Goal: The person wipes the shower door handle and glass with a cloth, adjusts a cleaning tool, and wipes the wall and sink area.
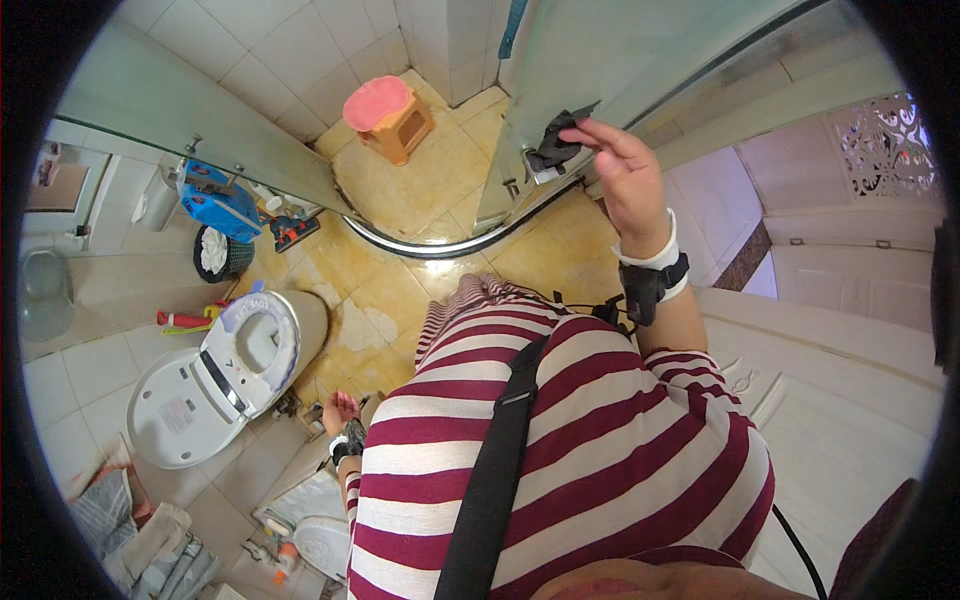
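My right hand (632,180) is raised at the glass shower door (640,60). Its fingertips grip a dark grey cloth (555,145), which lies against the door around a small metal handle (546,175). The cloth partly hides that handle. My left hand (341,413) hangs low beside my body, near the toilet (262,340). Its fingers are loosely curled and apart, and I see nothing in them. Both wrists wear bands with a dark piece strapped on.
A curved metal threshold (440,247) crosses the wet yellow floor. Inside the shower stands an orange stool (403,135) with a pink top. At left are a dark wastebasket (222,255), a blue bag (218,203) and a red-handled tool (185,320). A white door (830,400) is at right.
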A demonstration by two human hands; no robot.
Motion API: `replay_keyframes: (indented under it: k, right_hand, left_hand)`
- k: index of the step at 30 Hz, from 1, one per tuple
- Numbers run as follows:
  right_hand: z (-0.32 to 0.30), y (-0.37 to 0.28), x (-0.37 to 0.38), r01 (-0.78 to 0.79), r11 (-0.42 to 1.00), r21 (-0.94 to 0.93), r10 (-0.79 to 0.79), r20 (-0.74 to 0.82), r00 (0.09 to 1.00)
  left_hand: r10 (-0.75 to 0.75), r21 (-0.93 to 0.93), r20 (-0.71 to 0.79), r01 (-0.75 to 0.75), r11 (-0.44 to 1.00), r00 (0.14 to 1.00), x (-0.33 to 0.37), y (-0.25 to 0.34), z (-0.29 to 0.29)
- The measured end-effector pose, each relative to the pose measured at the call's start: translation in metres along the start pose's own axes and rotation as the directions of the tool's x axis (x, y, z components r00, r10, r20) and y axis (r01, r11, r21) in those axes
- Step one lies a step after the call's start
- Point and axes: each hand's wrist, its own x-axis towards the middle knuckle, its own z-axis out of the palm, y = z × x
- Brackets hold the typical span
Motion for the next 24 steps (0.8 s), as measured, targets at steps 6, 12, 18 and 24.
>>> replay_keyframes:
  k: [6,12,18,24]
  right_hand:
    - [0.006,0.008,0.007,0.194,0.884,-0.425,-0.091,0.249,0.964]
    - [0.000,0.003,0.000,-0.030,0.996,-0.086,0.034,0.043,0.998]
    - [0.037,-0.013,0.031,0.290,0.822,-0.490,0.018,0.530,0.848]
    - [-0.007,0.026,-0.007,0.141,0.934,-0.327,-0.108,0.116,0.987]
  left_hand:
    - [-0.030,0.073,-0.051,0.034,0.997,0.998,0.006,0.000,-0.003]
    - [-0.065,0.125,0.099,0.052,0.991,0.993,0.036,0.004,-0.016]
    - [-0.095,0.185,0.185,0.061,0.981,0.978,0.031,0.004,-0.029]
    - [-0.007,0.296,0.231,-0.064,0.953,0.973,0.022,-0.005,-0.019]
